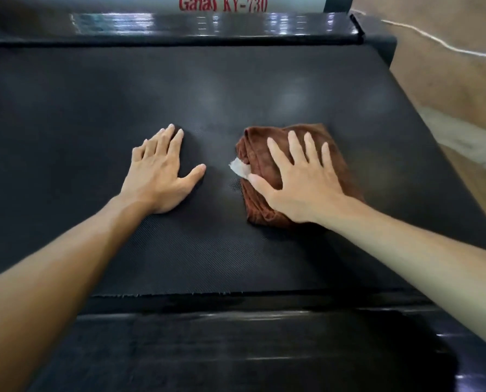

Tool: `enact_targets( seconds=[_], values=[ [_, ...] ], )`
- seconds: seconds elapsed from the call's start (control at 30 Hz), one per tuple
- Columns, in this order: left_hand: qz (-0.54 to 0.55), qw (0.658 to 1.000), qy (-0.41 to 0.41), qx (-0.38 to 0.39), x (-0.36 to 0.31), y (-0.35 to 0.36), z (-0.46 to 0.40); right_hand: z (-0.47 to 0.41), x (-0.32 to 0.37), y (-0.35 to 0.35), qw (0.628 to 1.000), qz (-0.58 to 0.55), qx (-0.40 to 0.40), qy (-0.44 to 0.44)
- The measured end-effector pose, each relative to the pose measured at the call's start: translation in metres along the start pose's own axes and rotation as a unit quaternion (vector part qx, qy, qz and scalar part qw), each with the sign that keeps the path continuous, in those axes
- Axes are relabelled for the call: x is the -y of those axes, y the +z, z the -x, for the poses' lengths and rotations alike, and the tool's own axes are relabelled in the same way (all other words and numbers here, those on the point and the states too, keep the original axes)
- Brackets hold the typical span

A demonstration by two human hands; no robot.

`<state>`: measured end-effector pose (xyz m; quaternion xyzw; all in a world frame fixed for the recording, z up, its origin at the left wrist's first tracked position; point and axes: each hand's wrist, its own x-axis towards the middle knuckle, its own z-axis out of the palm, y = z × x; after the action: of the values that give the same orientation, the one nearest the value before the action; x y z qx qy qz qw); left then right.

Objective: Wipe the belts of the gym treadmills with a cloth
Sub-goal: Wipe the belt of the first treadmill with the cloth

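A black textured treadmill belt [179, 89] fills most of the view. A folded brown cloth [256, 154] lies on it right of centre, with a small white tag [239, 168] sticking out at its left edge. My right hand [301, 176] presses flat on the cloth, fingers straight and spread. My left hand [159, 171] rests flat on the bare belt to the left of the cloth, fingers straight, thumb out toward the cloth.
A glossy black side rail [222, 340] runs along the near edge of the belt. The far rail [213, 24] and a white cover with red lettering [224, 2] lie beyond. Tan floor [448, 89] with a white cord [434, 38] lies at the right.
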<state>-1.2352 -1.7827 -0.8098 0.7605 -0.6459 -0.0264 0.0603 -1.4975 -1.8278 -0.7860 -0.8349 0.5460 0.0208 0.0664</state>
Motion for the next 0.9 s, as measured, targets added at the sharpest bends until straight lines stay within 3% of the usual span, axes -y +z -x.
enact_targets(
  seconds=[0.23,0.37,0.5,0.67,0.73,0.8,0.9],
  values=[
    [-0.009,1.0,-0.002,-0.009,0.001,0.0,-0.003,-0.105,0.005,-0.005,0.994,0.039,-0.03,0.101],
    [-0.009,1.0,-0.001,-0.011,0.005,0.002,-0.006,-0.137,0.031,-0.007,0.999,0.03,-0.014,-0.019],
    [-0.009,1.0,-0.001,-0.011,0.005,0.002,-0.006,-0.076,0.018,-0.001,0.996,0.024,-0.021,-0.086],
    [-0.009,1.0,0.004,-0.005,0.003,0.003,-0.005,-0.107,-0.012,-0.016,0.994,0.022,0.005,0.111],
    [-0.011,1.0,0.001,-0.004,0.004,0.003,-0.004,-0.148,0.006,-0.022,0.991,0.013,-0.003,0.137],
    [-0.012,1.0,0.001,-0.006,0.006,0.003,-0.006,-0.179,0.031,-0.02,0.996,0.005,-0.011,0.093],
    [-0.007,1.0,0.003,-0.004,0.006,0.003,-0.009,-0.168,0.051,-0.013,0.999,0.01,-0.014,-0.045]
  ],
)
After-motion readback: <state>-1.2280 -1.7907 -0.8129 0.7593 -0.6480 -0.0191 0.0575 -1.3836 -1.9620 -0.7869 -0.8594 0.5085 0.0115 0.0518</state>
